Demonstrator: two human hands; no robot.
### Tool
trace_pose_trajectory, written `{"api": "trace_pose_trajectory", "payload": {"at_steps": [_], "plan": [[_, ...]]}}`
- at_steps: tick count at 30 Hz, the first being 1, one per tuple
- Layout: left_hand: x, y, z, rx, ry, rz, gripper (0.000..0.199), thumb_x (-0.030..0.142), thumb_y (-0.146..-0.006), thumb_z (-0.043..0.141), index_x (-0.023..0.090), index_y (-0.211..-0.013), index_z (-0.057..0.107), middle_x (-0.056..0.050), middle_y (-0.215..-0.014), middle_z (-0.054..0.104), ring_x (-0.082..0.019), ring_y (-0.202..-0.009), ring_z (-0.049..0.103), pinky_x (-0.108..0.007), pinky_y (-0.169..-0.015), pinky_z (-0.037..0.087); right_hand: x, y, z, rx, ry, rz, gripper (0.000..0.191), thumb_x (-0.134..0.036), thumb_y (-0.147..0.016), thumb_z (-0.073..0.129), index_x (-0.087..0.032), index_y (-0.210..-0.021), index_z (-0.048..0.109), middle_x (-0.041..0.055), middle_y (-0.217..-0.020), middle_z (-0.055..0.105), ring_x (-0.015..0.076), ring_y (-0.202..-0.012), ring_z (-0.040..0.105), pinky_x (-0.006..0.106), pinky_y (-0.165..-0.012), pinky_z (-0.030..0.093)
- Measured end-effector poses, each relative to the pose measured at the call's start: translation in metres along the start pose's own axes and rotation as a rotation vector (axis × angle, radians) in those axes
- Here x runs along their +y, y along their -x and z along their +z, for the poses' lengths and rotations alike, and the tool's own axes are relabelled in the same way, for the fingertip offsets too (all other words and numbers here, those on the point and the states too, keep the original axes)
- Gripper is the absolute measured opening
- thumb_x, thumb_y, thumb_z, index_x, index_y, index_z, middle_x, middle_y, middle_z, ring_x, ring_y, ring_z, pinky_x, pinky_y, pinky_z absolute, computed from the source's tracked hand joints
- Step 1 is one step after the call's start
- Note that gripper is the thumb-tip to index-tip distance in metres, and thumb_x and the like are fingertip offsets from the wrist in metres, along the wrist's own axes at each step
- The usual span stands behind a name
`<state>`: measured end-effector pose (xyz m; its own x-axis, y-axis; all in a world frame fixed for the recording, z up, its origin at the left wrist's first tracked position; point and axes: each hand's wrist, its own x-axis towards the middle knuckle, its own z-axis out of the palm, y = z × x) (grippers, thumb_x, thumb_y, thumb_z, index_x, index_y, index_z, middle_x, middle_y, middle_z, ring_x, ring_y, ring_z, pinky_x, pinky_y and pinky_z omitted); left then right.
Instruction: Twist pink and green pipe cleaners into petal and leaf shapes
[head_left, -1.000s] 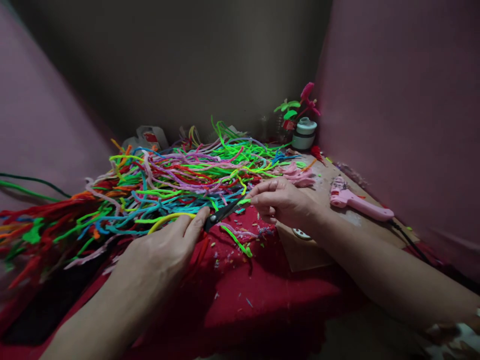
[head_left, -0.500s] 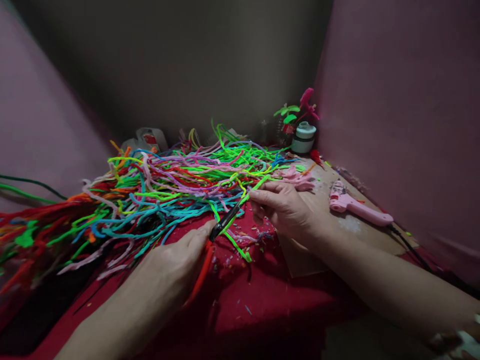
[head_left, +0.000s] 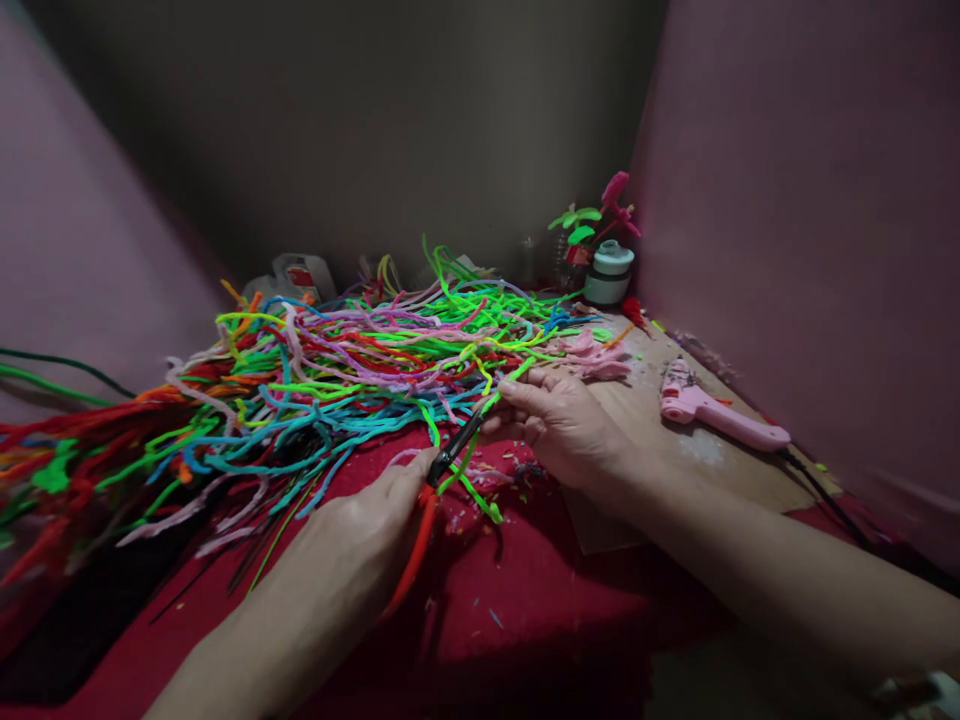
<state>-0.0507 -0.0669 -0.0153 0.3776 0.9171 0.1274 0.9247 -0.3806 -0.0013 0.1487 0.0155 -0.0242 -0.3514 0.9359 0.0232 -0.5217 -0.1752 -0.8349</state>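
Lower left of centre, by the left hand [head_left: 360, 540], a red-handled tool [head_left: 454, 447] is gripped, pointed up and right. Near centre, by the tool's tip, a green stem [head_left: 519, 371], slanted likewise, is pinched by the nearer right hand [head_left: 570, 430].

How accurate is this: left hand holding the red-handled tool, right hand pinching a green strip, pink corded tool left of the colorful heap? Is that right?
Not quite: the head view shows the pink corded tool right of the colorful heap. The left hand holds the red-handled tool and the right hand pinches a green strip, as you say.
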Motion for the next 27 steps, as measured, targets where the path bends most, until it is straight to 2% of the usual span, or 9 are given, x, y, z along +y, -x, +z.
{"api": "trace_pose_trajectory", "payload": {"at_steps": [4,8,15,19,23,27], "plan": [[0.003,0.0,0.004,0.0,-0.054,0.031,0.053,0.01,-0.081,0.033,0.014,-0.134,0.04,-0.014,-0.119,0.061,-0.019,-0.093,0.066,-0.029,-0.079,0.053,0.001,0.002,0.001,0.002,-0.055,0.056,0.011,-0.016,-0.077,0.058,-0.013,-0.068,0.051,0.0017,-0.058,0.062,0.014,-0.051,0.062,0.032,-0.06,0.054],[0.003,0.002,0.01,0.022,-0.148,0.027,0.055,0.006,-0.079,0.034,0.011,-0.133,0.04,-0.017,-0.118,0.06,-0.02,-0.086,0.067,-0.029,-0.07,0.055,0.004,0.002,-0.001,0.003,-0.076,0.068,0.011,-0.016,-0.076,0.06,-0.015,-0.07,0.051,0.0015,-0.061,0.065,0.0152,-0.053,0.064,0.034,-0.064,0.055],[0.007,0.0,0.012,0.007,-0.299,0.005,0.057,0.0,-0.075,0.036,0.007,-0.131,0.043,-0.017,-0.107,0.065,-0.02,-0.069,0.068,-0.028,-0.054,0.055,0.004,0.002,-0.004,0.022,-0.086,0.122,0.014,-0.012,-0.078,0.057,-0.016,-0.068,0.047,0.0009,-0.059,0.064,0.0159,-0.053,0.066,0.034,-0.063,0.056],[0.009,-0.001,0.015,-0.009,-0.368,-0.025,0.056,-0.001,-0.074,0.037,0.008,-0.13,0.046,-0.014,-0.1,0.067,-0.017,-0.06,0.066,-0.026,-0.052,0.054,0.004,0.002,-0.004,0.035,-0.08,0.154,0.016,-0.012,-0.078,0.057,-0.016,-0.066,0.047,0.0008,-0.058,0.064,0.0152,-0.053,0.065,0.033,-0.063,0.057],[0.011,0.0,0.018,0.011,-0.392,-0.007,0.055,0.0,-0.075,0.037,0.009,-0.128,0.048,-0.016,-0.107,0.065,-0.018,-0.067,0.068,-0.026,-0.056,0.055,0.004,0.002,-0.005,0.023,-0.066,0.197,0.013,-0.011,-0.08,0.055,-0.014,-0.068,0.051,0.0031,-0.058,0.065,0.0156,-0.055,0.066,0.033,-0.066,0.056],[0.016,-0.001,0.013,-0.017,-0.385,-0.018,0.054,0.0,-0.076,0.033,0.007,-0.128,0.048,-0.017,-0.102,0.067,-0.02,-0.071,0.068,-0.026,-0.056,0.055,0.003,0.002,-0.004,0.055,-0.085,0.25,0.017,-0.009,-0.082,0.049,-0.013,-0.067,0.052,0.0053,-0.057,0.066,0.0156,-0.055,0.066,0.031,-0.064,0.056]]}}
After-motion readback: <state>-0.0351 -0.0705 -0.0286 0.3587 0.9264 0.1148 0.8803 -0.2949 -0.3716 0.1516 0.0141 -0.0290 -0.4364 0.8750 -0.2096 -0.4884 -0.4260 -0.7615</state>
